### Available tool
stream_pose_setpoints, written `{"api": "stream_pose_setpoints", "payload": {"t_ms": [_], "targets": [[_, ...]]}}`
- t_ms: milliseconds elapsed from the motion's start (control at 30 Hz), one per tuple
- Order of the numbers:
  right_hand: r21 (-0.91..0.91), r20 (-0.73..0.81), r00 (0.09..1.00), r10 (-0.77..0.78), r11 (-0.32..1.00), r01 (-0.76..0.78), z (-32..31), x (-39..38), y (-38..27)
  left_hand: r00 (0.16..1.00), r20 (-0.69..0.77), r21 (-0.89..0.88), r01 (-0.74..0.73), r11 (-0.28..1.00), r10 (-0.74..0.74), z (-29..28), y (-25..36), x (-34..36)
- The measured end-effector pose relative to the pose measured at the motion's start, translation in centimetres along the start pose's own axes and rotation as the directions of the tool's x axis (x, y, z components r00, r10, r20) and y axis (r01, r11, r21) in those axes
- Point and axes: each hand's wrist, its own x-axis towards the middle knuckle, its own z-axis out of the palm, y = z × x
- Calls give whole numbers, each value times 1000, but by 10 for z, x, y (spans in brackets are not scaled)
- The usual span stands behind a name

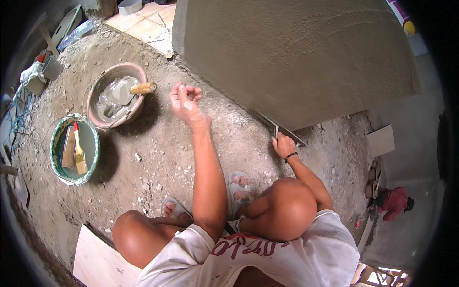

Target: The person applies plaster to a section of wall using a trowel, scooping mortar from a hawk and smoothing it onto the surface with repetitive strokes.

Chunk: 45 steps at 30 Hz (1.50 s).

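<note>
My right hand (285,145) is closed on the handle of a plastering trowel (292,136). The trowel's long blade lies along the foot of a wall coated in grey plaster (296,62). Over the dirt floor, my left hand (188,103) is held out palm up, fingers loosely curled and apart, with nothing in it. Nearest to that hand is a pinkish basin (94,103) of wet grey mortar (114,98). A pointing trowel with a wooden handle (143,88) rests in the basin, its handle over the rim.
A green-rimmed bucket (55,160) of cloudy water holds a red-handled paintbrush (79,153) and a wooden piece (69,150). Tiles (143,23) lie at the far left, a pale board (98,260) at the near left. A person in dark red (394,203) crouches at the right.
</note>
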Motion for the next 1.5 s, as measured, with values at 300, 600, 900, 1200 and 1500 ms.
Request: {"api": "stream_pose_setpoints", "payload": {"t_ms": [300, 600, 900, 1200, 1500], "targets": [[197, -361, 933, -7, 977, 84, -168, 0, 3, 1000, -24, -21, 11, 1000, -11, -2, -6, 4], [166, -466, 867, -178, 945, 283, -118, -23, -38, 996, -61, -49, 56, 997, -59, 1, -11, 3], [34, -27, 996, -85, 996, 86, 29, 17, -47, 997, -81, -35, 9, 999, -11, -12, -4, 12], [48, -45, 999, -13, 999, 15, -19, 44, -39, 999, -51, -23, 0, 1000, -1, -10, -6, 8], [331, -401, 915, -44, 924, 190, -135, 18, -49, 997, -62, -42, 35, 999, -37, -9, -13, 9]]}}
